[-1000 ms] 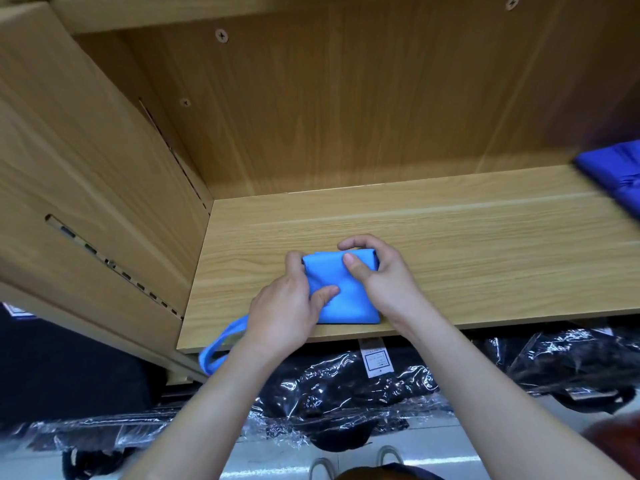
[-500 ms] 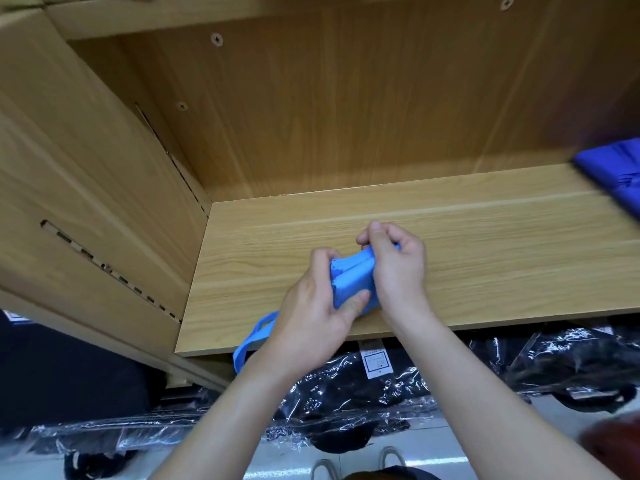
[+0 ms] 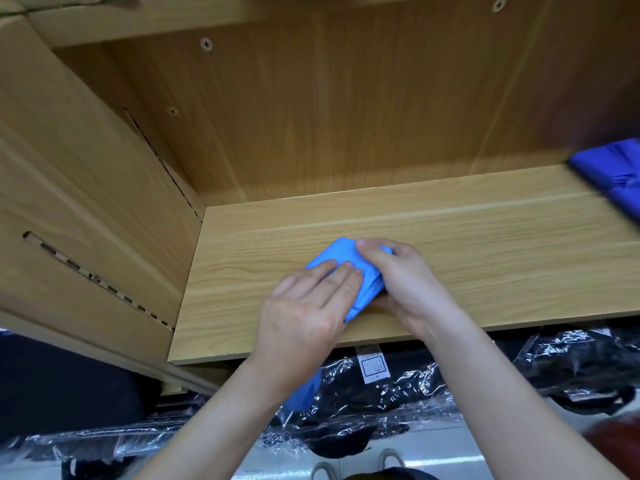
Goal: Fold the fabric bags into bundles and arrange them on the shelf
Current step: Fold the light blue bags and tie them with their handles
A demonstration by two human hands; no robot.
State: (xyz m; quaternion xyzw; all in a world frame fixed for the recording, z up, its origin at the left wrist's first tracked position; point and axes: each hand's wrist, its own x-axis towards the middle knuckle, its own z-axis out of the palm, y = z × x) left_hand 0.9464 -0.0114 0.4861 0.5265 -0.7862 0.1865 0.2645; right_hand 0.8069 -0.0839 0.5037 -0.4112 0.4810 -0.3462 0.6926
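Fingers (image 3: 329,273) of the left hand (image 3: 304,308) are lying straight and flat on the bag (image 3: 337,252), pressing it onto the shelf (image 3: 467,244). The right hand (image 3: 408,289) is curling its fingers (image 3: 375,249) round the far and right edges. Half a second ago both hands were holding the folded bag tipped up on edge, the left one gripping it. Now it is lying down again near the shelf's front lip, looking thicker and more compact than a second ago. A strap (image 3: 303,393) is hanging below the shelf edge under the left wrist, not yet tucked in. By the look of it, another fold has gone in and the hands are squeezing the bag tight, leaving the strap to deal with. A dark bundle (image 3: 609,174) is sitting well apart at the shelf's right end.
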